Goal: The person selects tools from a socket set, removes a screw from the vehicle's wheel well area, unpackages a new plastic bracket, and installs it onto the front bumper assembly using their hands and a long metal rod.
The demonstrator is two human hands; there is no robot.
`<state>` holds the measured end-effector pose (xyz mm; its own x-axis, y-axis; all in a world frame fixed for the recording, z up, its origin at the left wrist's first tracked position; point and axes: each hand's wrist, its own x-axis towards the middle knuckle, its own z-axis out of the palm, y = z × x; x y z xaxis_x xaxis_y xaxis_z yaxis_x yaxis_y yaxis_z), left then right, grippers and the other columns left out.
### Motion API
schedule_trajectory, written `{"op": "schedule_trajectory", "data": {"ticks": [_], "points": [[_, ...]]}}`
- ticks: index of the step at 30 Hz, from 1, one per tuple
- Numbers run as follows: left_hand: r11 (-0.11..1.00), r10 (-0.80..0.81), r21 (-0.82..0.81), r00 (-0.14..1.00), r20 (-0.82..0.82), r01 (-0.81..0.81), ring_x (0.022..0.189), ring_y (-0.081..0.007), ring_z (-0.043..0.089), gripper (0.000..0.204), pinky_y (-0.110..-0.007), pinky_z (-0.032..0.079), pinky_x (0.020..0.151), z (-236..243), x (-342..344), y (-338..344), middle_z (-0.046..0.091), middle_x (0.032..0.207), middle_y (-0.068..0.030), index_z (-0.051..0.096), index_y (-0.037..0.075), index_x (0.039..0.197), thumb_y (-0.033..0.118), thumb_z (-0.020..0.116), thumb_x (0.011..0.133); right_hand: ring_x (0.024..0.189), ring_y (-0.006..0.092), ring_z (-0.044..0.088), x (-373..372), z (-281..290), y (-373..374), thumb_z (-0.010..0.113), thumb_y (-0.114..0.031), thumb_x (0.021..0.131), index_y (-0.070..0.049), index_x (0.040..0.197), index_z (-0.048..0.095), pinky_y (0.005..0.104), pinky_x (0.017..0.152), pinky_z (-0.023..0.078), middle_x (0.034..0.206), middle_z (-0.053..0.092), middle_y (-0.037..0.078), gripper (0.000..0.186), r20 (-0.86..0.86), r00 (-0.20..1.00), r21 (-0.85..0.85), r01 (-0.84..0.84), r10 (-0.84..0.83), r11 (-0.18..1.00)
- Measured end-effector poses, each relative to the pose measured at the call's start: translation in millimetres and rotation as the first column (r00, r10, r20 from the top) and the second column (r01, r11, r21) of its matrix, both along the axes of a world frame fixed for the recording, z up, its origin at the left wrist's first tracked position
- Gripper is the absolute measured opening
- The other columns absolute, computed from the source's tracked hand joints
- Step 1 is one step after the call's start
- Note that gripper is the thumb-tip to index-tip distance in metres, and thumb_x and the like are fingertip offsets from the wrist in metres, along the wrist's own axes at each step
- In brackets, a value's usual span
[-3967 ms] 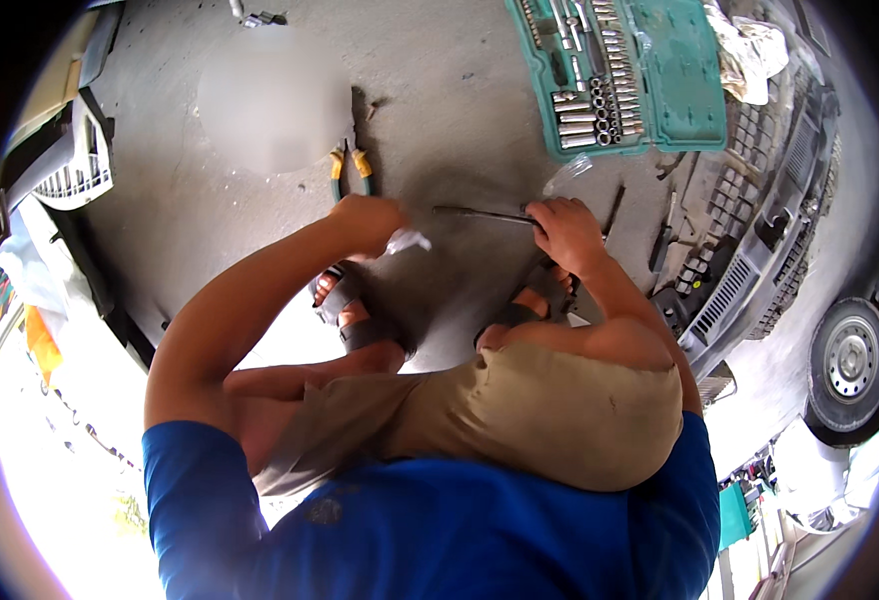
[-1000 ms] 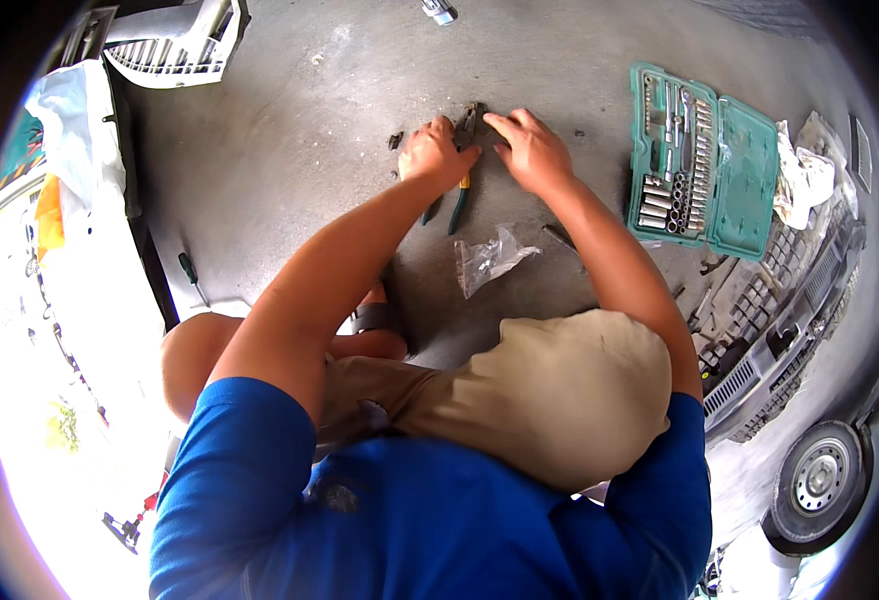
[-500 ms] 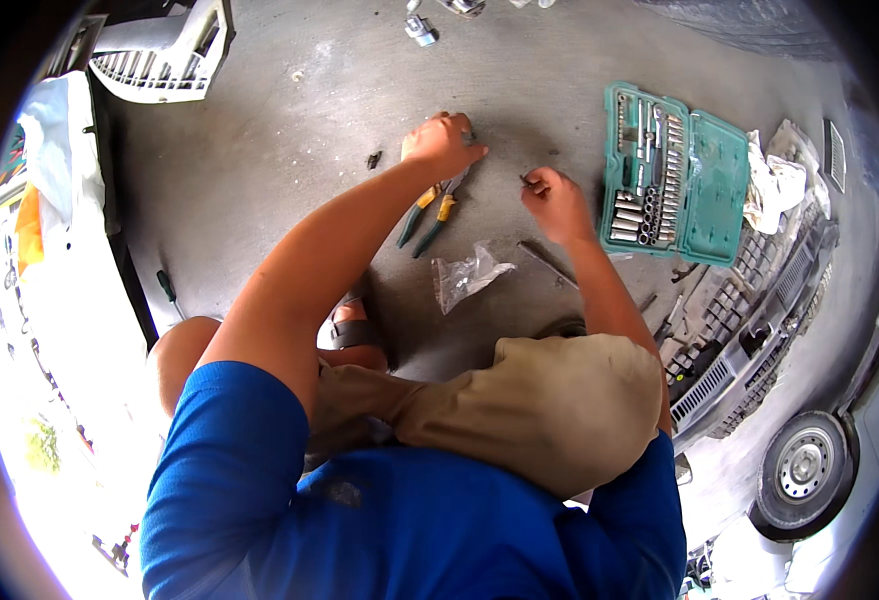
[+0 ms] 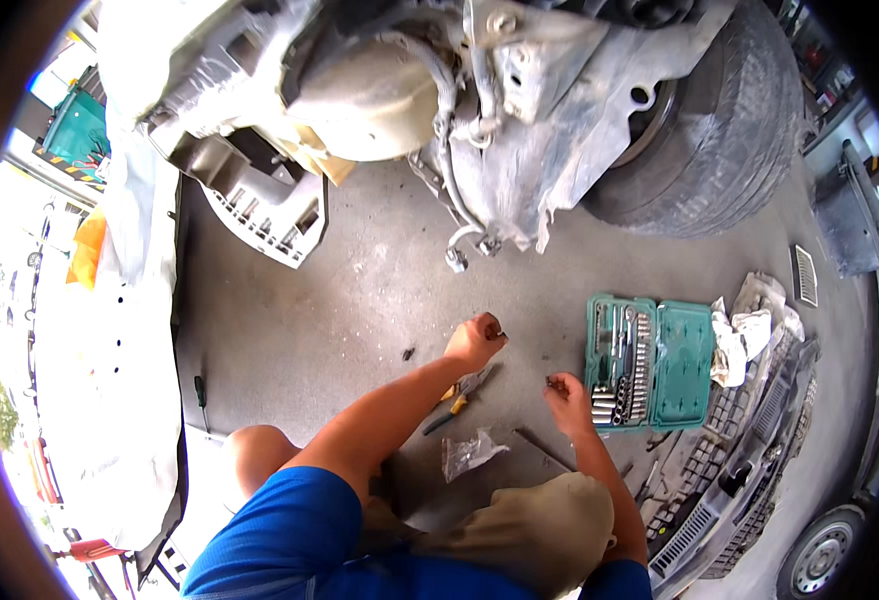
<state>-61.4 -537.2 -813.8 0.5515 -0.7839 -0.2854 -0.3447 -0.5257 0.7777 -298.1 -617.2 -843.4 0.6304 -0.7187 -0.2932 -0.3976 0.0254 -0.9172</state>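
Observation:
My left hand [image 4: 477, 341] is raised above the concrete floor with its fingers curled together; a small dark bit shows at the fingertips, too small to name. My right hand [image 4: 568, 401] is closed in a pinch, and a tiny dark piece pokes out at its fingertips. Pliers with yellow and green handles [image 4: 448, 412] lie on the floor beneath my left forearm, partly covered by it. A crumpled clear plastic bag [image 4: 472, 454] rests between my forearms. Just right of my right hand lies an open green socket set case [image 4: 684, 366] with sockets and a ratchet in it.
A car's stripped front end [image 4: 520, 130] with a dangling wiring connector [image 4: 457, 260] and a tyre [image 4: 705, 150] stands ahead. On the left are a white panel [image 4: 125, 400] and a screwdriver [image 4: 200, 391]. Grille parts [image 4: 735, 480] and a white rag [image 4: 740, 345] lie right.
My view has tilted up, bringing the car's front end and tyre into sight. Both hands keep closed; the left has moved off the pliers, which still lie on the floor.

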Motion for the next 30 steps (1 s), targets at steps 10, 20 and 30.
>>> {"op": "schedule_trajectory", "data": {"ticks": [10, 20, 30], "points": [[0.497, -0.19, -0.811, 0.873, -0.448, -0.308, 0.071, -0.0135, 0.063, 0.011, -0.024, 0.049, 0.061, 217.1, 45.1, -30.2, 0.066, 0.085, -0.0063, 0.065, 0.002, 0.091, 0.006, 0.069, 0.082, 0.064, 0.0024, 0.045, 43.2, 148.2, -91.0, 0.063, -0.008, 0.085, 0.0, 0.101, 0.061, 0.018, 0.057, 0.037, 0.074, 0.054, -0.005, 0.018, 0.306, 0.934, -0.11, 0.229, -0.186, 0.967], [0.047, -0.039, -0.835, 0.834, -0.55, -0.548, 0.078, -0.0164, 0.067, 0.021, -0.024, 0.052, 0.068, 322.7, 69.7, -58.7, 0.067, 0.086, -0.012, 0.061, -0.005, 0.103, 0.001, 0.065, 0.084, 0.07, 0.0094, 0.052, 80.2, 280.5, -93.9, 0.059, -0.003, 0.087, 0.0, 0.102, 0.058, 0.0231, 0.065, 0.044, 0.08, 0.058, 0.002, 0.015, 0.234, 0.972, -0.326, 0.076, 0.003, 0.942], [-0.052, -0.125, -0.784, 0.783, -0.609, -0.618, 0.074, -0.0051, 0.058, 0.017, -0.018, 0.047, 0.066, 329.4, 54.9, -76.9, 0.067, 0.085, -0.005, 0.067, -0.003, 0.095, -0.001, 0.07, 0.079, 0.073, 0.0092, 0.053, 103.5, 311.0, -70.6, 0.061, 0.002, 0.084, 0.001, 0.102, 0.058, 0.0223, 0.068, 0.044, 0.083, 0.059, 0.002, 0.019, 0.322, 0.946, -0.253, 0.133, -0.047, 0.958]]}}
